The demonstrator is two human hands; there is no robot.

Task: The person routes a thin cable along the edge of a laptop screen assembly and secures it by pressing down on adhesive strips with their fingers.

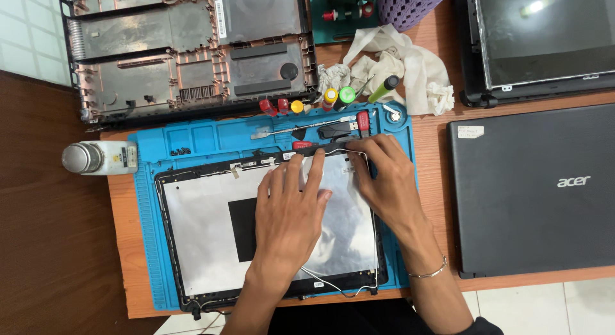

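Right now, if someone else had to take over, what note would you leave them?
Left hand: flat on the silver foil back of the laptop lid, fingers up at its top edge.
Right hand: fingertips pressing a thin black strip at that same top edge.
The lid lies inside-up on the blue mat; screwdrivers wait along the mat's top.
Done: the lid is off the laptop base, which lies opened behind the mat.
Left: the strip is not yet freed or seated; I cannot tell which.
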